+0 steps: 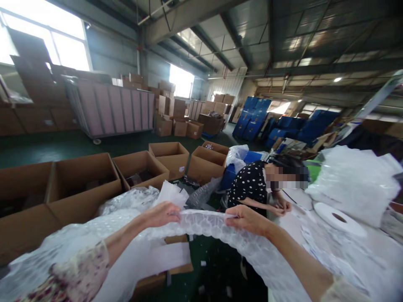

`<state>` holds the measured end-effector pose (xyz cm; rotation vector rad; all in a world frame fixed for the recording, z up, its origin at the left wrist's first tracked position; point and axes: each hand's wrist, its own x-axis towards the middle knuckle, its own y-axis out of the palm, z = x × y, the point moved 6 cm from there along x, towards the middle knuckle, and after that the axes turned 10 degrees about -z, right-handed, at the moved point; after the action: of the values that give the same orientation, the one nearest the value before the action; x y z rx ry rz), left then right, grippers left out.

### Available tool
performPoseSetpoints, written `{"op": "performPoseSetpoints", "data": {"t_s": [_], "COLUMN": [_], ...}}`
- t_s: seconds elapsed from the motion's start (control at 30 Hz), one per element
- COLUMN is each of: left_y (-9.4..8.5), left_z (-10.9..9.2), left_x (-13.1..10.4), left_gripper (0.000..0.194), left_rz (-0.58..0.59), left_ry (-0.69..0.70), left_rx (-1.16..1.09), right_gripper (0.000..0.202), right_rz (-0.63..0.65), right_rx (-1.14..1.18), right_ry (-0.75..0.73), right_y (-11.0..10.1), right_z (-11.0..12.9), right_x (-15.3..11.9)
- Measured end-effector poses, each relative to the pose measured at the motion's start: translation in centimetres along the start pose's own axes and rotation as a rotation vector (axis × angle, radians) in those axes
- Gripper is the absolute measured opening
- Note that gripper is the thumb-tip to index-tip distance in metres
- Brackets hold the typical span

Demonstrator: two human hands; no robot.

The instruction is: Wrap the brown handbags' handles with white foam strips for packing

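Well left of the fingers of your left hand [162, 214] stand open cardboard boxes [78, 209]. Those fingers pinch the edge of the bubble wrap [201, 219], with a white sheet [170, 195] just behind them. The wrap stretches between your two hands, and the fingers of your right hand [248, 220] pinch the same edge. Hold both ends level and pull softly; a hard tug might rip it. Near your right fingers is a person in a spotty top [248, 182], so mind your elbow.
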<state>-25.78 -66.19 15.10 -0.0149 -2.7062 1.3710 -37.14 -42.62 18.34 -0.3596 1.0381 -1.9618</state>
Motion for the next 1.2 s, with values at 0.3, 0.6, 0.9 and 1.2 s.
{"op": "performPoseSetpoints", "data": {"t_s": [0.3, 0.6, 0.9, 1.2], "left_y": [-0.2, 2.5, 3.8, 4.5], "left_z": [-0.7, -4.0, -3.1, -4.1], "left_x": [-0.1, 1.5, 1.9, 2.0], "left_gripper": [0.004, 0.014, 0.018, 0.027], "left_rz": [0.033, 0.073, 0.151, 0.160], "left_ry": [-0.094, -0.061, -0.108, -0.076], "left_rx": [0.011, -0.251, -0.453, -0.464], "right_gripper": [0.039, 0.041, 0.028, 0.017], "right_rz": [0.148, 0.170, 0.064, -0.118], "right_rx": [0.140, 0.165, 0.036, -0.078], "right_ry": [0.058, 0.144, 0.098, -0.145], "right_y": [1.7, 0.1, -0.3, 2.8], "right_z": [-0.1, -1.9, -2.7, 3.7], "right_x": [0.8, -0.2, 0.1, 1.3]}}
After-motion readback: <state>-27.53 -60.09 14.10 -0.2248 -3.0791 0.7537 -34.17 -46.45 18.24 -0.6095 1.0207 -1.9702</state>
